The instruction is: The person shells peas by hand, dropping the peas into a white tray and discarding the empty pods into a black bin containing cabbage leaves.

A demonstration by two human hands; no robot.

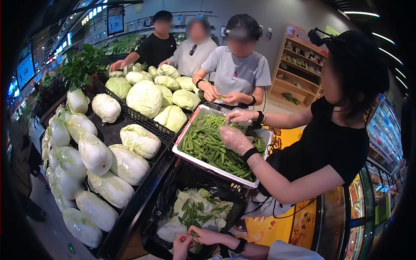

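At the bottom of the head view, my left hand and my right hand meet with fingers pinched around a green pea pod. My right wrist wears a black band. Just beyond them is a bin lined with a black bag, holding pale leaves and discarded green pods. Past the bin stands a white foam box of pea pods, with shelled peas at its far side. Whether the pod I hold is split cannot be made out.
A person in black with gloved hands works over the foam box. Across it, another person's hands hold a pod. Two more people stand behind round cabbages. Napa cabbages fill the left display; its dark edge runs beside the bin.
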